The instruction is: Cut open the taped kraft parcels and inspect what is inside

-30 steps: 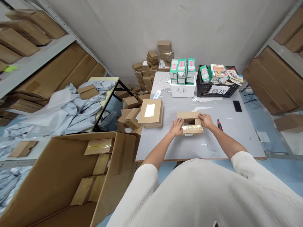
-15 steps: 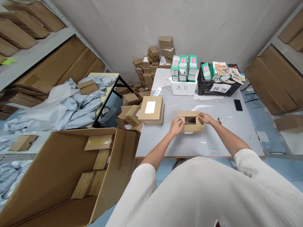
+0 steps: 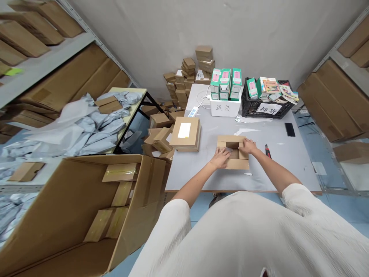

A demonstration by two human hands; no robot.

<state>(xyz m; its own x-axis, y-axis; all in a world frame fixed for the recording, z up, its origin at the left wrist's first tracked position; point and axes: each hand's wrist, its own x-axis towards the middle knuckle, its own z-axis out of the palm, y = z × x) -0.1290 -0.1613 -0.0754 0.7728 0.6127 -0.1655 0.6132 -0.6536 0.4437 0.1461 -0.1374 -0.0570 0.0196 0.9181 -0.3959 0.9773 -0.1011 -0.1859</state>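
Note:
A small kraft cardboard box point(image 3: 236, 164) sits on the grey table top point(image 3: 196, 173), its top open and flaps spread. My left hand point(image 3: 220, 157) is bent over the box's left side, with fingers reaching towards the opening. My right hand point(image 3: 248, 146) presses on the top right flap. Between them the inside of the box shows only partly, and its contents are hidden.
A larger closed carton with a white label point(image 3: 184, 130) stands to the left. A utility knife point(image 3: 268, 151) and a phone point(image 3: 290, 129) lie to the right. A white bin point(image 3: 225, 108) and a black crate point(image 3: 268, 109) stand behind. A large open carton point(image 3: 86, 207) sits at lower left.
My hands have moved inward over the box opening. The taped near flap seen earlier now lies folded out flat, and the tape no longer shows.

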